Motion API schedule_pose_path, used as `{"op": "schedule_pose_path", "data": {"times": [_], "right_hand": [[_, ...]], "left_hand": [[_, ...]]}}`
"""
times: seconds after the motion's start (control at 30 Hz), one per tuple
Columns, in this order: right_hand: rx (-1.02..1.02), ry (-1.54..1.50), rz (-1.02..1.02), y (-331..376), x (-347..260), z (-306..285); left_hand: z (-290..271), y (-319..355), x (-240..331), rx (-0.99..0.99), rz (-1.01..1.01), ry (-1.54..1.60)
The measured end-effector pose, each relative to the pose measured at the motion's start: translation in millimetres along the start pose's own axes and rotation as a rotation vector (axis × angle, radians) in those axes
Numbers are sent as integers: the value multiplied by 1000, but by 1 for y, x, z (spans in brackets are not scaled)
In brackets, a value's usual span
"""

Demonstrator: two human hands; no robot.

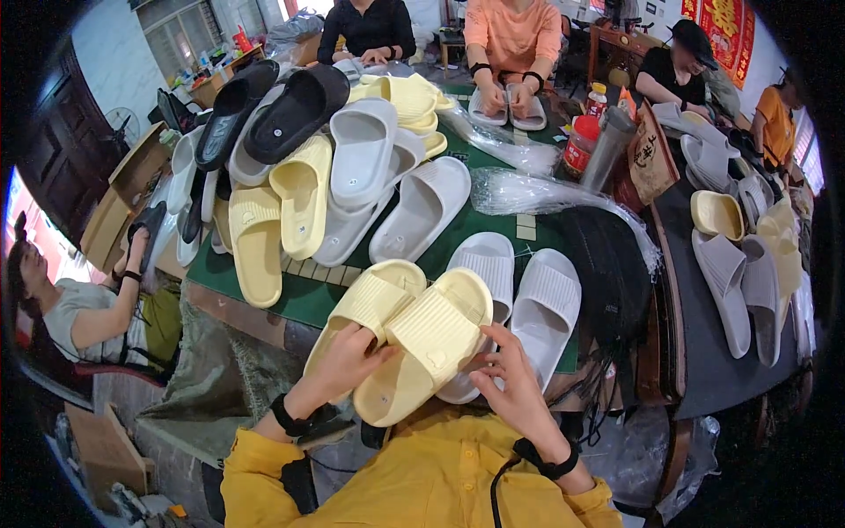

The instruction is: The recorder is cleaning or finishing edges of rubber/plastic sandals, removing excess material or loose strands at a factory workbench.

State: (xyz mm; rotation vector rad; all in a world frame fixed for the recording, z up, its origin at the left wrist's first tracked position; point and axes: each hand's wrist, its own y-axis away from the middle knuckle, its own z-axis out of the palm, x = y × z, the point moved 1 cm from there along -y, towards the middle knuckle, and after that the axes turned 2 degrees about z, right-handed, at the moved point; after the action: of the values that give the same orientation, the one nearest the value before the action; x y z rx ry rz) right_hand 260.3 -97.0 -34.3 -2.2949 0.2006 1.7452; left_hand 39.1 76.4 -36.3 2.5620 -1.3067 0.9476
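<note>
Two pale yellow slippers (pixel 431 348) lie side by side in front of me, overlapping, toes pointing away. My left hand (pixel 348 365) grips them from the left, its thumb against the nearer one and its fingers partly hidden between the two. At the right edge of the nearer slipper is my right hand (pixel 510 374), fingers bent and apart, with the fingertips at or close to the strap's side. I cannot tell whether they touch it. Just beyond that hand, a pair of light grey slippers (pixel 547 308) rests on the table, partly covered by the yellow pair.
A heap of yellow, grey and black slippers (pixel 295 114) rises at the left of the green table (pixel 229 273). Bundles of clear plastic strands (pixel 528 189), a red-lidded jar (pixel 581 145) and a metal flask (pixel 607 150) stand beyond. Co-workers sit around; more slippers (pixel 726 282) lie right.
</note>
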Motion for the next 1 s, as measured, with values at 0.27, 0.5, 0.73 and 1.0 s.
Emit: {"op": "schedule_pose_path", "data": {"times": [0.27,0.5,0.73,1.0], "right_hand": [[82,42,-65,1,-40,-24],[223,275,-126,0,-64,-67],[235,322,7,-8,-4,-84],[176,623,-28,-17,-41,-94]], "left_hand": [[-18,-4,50,108,73,87],[-1,-19,100,69,190,251],[39,-32,96,14,138,239],[59,-27,83,166,176,301]]}}
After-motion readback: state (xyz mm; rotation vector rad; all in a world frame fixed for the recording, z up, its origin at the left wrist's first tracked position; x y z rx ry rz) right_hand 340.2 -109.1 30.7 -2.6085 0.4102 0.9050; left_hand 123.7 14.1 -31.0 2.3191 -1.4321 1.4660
